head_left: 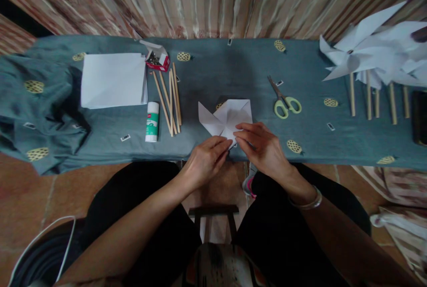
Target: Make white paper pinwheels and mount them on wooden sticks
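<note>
A white paper pinwheel (230, 113), partly folded, lies at the front of the cloth-covered table between my hands. One pointed blade sticks out at its left, and its upper right corner lies flat. My left hand (207, 158) pinches the near edge of the paper with thumb and fingers. On the right side, my right hand (258, 145) has its fingers closed on the paper near the centre. The fingertips of both hands cover part of the folds. Green-handled scissors (283, 100) lie to the right of the paper.
Left of the paper lie several wooden sticks (171, 100), a glue stick (152, 121), an open box of metal pins (156, 58) and a stack of white paper (113, 80). Several finished pinwheels (362, 49) lie at the far right, near a dark object (419, 117). A curtain (213, 2) hangs behind.
</note>
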The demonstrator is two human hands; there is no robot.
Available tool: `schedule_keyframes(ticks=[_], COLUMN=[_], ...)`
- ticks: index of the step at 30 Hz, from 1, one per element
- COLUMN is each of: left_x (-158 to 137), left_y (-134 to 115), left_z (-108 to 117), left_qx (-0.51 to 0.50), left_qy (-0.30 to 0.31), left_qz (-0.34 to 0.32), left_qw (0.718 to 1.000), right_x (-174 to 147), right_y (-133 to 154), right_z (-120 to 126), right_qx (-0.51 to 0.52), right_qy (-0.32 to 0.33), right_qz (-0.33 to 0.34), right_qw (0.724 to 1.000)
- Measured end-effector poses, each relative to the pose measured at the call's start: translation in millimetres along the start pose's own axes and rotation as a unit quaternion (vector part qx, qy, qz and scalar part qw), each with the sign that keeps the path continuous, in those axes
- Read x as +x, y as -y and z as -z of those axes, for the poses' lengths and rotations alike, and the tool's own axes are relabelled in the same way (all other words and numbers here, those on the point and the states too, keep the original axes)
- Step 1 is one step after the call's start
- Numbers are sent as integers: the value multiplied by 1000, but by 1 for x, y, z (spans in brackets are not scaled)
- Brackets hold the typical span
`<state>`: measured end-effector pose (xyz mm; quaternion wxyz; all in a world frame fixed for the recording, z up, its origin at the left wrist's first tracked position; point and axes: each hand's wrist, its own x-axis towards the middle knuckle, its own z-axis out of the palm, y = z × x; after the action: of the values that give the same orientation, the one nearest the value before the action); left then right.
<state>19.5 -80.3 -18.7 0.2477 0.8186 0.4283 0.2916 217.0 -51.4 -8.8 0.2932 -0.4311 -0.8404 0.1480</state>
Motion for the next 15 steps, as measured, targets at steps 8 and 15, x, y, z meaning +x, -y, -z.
schedule_keyframes(ticks=[8, 15], left_x=[0, 0], left_y=[1, 1], left_z=[0, -1], left_qx=[-2, -8], left_qy=[8, 13], left_qz=[15, 23], left_qw=[1000, 1000], right_x=[-1, -1], right_y=[-1, 0], right_z=[-2, -3], right_qx=[-10, -15], right_qy=[3, 4], right_qz=[6, 2], right_qw=[1000, 1000])
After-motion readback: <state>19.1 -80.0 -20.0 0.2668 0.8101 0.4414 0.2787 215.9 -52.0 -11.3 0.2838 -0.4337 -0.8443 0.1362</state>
